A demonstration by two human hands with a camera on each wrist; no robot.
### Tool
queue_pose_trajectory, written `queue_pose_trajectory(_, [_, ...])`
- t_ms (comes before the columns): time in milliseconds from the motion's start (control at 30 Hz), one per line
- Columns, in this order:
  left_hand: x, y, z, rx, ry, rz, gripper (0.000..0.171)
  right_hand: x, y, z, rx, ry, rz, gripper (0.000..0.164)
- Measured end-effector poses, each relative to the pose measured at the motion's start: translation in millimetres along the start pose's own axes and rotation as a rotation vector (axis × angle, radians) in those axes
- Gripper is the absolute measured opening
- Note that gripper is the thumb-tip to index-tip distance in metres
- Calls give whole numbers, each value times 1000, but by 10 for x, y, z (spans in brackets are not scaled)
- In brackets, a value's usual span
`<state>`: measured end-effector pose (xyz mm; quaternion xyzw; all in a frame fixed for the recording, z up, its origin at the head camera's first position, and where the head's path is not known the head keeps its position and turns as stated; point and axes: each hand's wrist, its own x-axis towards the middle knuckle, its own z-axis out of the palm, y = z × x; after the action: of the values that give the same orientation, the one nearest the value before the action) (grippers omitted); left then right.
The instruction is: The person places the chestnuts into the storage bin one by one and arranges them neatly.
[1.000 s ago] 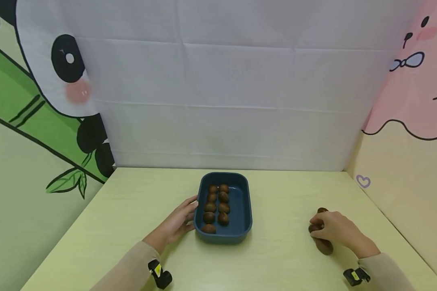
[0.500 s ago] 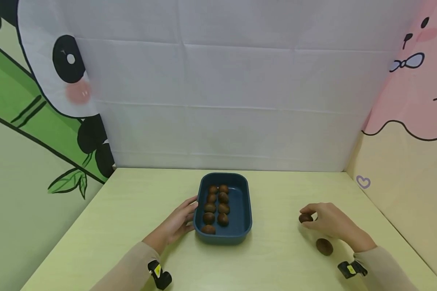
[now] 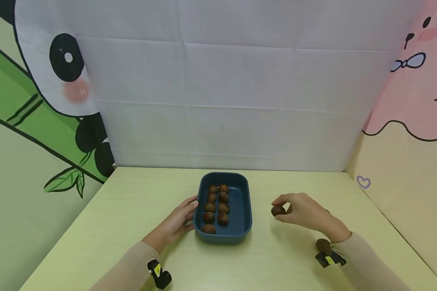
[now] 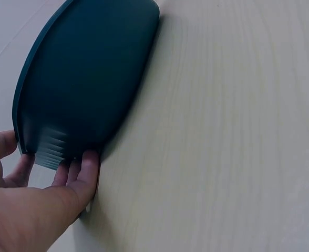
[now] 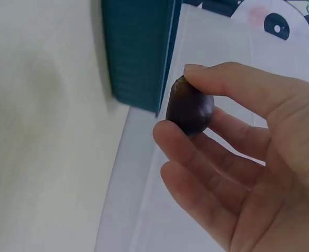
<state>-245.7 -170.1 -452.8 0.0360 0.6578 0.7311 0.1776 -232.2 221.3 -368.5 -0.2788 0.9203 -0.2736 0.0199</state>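
My right hand [image 3: 306,212] pinches a glossy brown chestnut [image 3: 278,210] between thumb and fingers, to the right of the blue box. In the right wrist view the pinched chestnut [image 5: 190,107] shows its pointed tip beside the thumb. The blue box [image 3: 242,210] holds several chestnuts in two columns on its left and middle; its right strip shows bare floor. My left hand [image 3: 176,220] rests its fingertips on the box's left wall, fingers mostly straight. In the left wrist view those fingertips [image 4: 91,160] lie against the ribbed wall.
Another chestnut [image 3: 323,245] lies on the pale table [image 3: 276,262], partly behind the right wrist's camera. A sliver of a further dark brown thing shows just behind the right hand. A white sheet [image 3: 233,133] hangs at the table's back edge, between painted side walls.
My right hand has picked up one chestnut from the group at the right and carried it left toward the box. The left hand and the box have stayed in place.
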Motion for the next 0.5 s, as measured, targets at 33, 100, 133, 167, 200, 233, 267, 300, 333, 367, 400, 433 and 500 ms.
queue_pose_trajectory(33, [-1, 0, 0, 0, 0, 0, 58, 32, -36, 17, -11, -1, -17, 31])
queue_pose_trajectory(100, [-2, -3, -2, -1, 4, 0, 58, 97, -107, 55, -37, 1, -50, 31])
queue_pose_trajectory(133, [-2, -3, -2, -1, 4, 0, 58, 128, -145, 75, -46, 2, -67, 30])
queue_pose_trajectory(167, [-3, -2, -2, -2, 4, 1, 58, 160, -182, 95, -50, 1, -80, 31])
queue_pose_trajectory(200, [-4, 0, -2, -3, 2, 2, 58, 193, -220, 116, -54, 2, -93, 31])
queue_pose_trajectory(233, [-3, 2, -2, -4, 0, 2, 58, 228, -263, 139, -57, -3, -107, 30])
queue_pose_trajectory(267, [-1, 1, -3, -6, -1, 2, 58, 262, -308, 162, -60, -10, -118, 30])
queue_pose_trajectory(300, [-1, 3, -2, -7, -1, 1, 58, 298, -353, 188, -59, -20, -128, 30])
queue_pose_trajectory(333, [-1, 4, -2, -7, -1, 1, 58, 330, -397, 213, -60, -30, -141, 30])
queue_pose_trajectory(367, [0, 5, -3, -7, -2, 1, 58, 364, -434, 241, -56, -41, -155, 30])
queue_pose_trajectory(400, [2, 5, -5, -7, -3, 0, 58, 398, -466, 270, -58, -51, -168, 30])
queue_pose_trajectory(433, [5, 3, -7, -8, -5, -1, 58, 432, -494, 300, -57, -62, -181, 30])
queue_pose_trajectory(500, [6, 3, -12, -6, -9, 0, 58, 495, -529, 360, -54, -76, -204, 30])
